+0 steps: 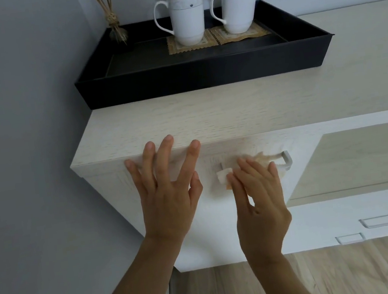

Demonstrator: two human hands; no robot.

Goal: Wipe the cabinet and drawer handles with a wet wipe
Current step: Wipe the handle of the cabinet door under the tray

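Nearest the camera, wood floor (233,291) runs under the cabinet (208,115). Two bare forearms reach up to its white top drawer front (217,223).

- Left hand (166,190): fingers straight and spread wide, holding nothing. The fingertips reach the cabinet's top front edge.
- Right hand (260,194): fingers straight and pressed together, pressing the wet wipe (222,176) flat against the drawer handle (288,159).
- Wet wipe: lies on the handle under the fingers. A white corner protrudes at the left, and a blurred portion shows toward the handle's right end.

Three lower drawer handles (378,220) show at the right. Farther back, a black tray (203,75) sits on the cabinet top. It holds two lidded white mugs (185,16) on patterned coasters (198,45). Dried reeds (108,9) stand at the tray's rear left corner.
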